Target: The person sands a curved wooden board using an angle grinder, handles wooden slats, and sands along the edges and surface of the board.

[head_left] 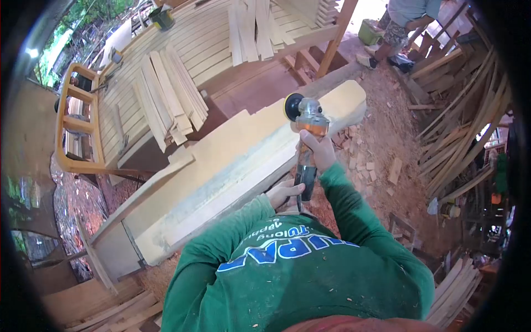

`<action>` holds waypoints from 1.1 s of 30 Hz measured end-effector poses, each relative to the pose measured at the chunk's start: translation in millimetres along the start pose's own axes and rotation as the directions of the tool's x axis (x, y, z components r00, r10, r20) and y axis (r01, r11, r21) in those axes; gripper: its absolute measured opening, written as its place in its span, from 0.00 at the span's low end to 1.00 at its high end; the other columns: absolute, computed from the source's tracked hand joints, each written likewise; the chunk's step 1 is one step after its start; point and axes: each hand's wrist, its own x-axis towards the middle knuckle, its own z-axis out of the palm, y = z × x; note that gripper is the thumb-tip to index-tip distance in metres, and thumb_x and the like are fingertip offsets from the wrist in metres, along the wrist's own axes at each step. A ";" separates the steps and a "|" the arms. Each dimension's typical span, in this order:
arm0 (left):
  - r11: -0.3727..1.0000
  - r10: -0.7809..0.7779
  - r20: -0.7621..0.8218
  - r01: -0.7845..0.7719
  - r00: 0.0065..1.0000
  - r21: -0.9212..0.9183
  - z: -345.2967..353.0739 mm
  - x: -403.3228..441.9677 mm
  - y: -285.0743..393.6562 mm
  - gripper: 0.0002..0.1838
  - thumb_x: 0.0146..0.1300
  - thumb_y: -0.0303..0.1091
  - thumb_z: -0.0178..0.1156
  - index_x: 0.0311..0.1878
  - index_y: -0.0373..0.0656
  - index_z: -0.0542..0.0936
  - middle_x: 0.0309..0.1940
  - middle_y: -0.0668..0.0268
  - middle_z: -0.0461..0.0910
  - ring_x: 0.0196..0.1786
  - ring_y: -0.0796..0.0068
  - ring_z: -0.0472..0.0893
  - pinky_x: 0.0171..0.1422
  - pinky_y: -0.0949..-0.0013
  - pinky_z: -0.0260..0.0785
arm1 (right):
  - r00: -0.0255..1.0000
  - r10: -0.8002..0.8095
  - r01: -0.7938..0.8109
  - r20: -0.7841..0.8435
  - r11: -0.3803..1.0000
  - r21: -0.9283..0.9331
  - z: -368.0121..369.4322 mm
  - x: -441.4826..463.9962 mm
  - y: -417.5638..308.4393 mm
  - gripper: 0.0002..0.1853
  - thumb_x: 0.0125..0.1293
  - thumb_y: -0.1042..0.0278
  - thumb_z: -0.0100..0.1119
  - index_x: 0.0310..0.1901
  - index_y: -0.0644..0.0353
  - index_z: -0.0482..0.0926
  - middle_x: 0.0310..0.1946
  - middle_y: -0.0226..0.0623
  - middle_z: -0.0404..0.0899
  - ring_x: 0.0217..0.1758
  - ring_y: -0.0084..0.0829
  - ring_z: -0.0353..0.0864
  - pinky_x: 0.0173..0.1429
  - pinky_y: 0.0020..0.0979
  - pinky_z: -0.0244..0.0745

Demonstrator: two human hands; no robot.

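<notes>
An orange and black angle grinder (307,171) with a round yellow-rimmed disc (292,107) is held upright in front of my chest. My right hand (319,150) is wrapped round its orange body, thumb on top. Near the lower black end of the handle is my left hand (284,193), its fingers partly hidden, so what it grips is unclear. Beyond the tool lies a long pale wooden piece (227,160) with a whitish-blue band along it; the disc is over its far right part.
Loose wooden slats (168,94) lie on a slatted wooden deck (207,39). An orange-brown wooden frame (64,130) stands at the left. A person (406,25) is at the upper right, near stacked curved strips (462,144). Wood scraps (395,170) litter the ground.
</notes>
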 end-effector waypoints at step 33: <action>0.011 0.862 -0.181 0.339 0.473 0.941 -162.9 -276.7 -4.1 0.37 0.45 0.41 0.71 0.61 0.34 0.80 0.55 0.43 0.78 0.52 0.41 0.84 0.59 0.48 0.79 | 0.997 0.058 -0.082 0.058 0.691 0.718 81.7 -122.5 15.0 0.11 0.69 0.64 0.65 0.43 0.64 0.82 0.31 0.42 0.85 0.30 0.40 0.87 0.39 0.41 0.85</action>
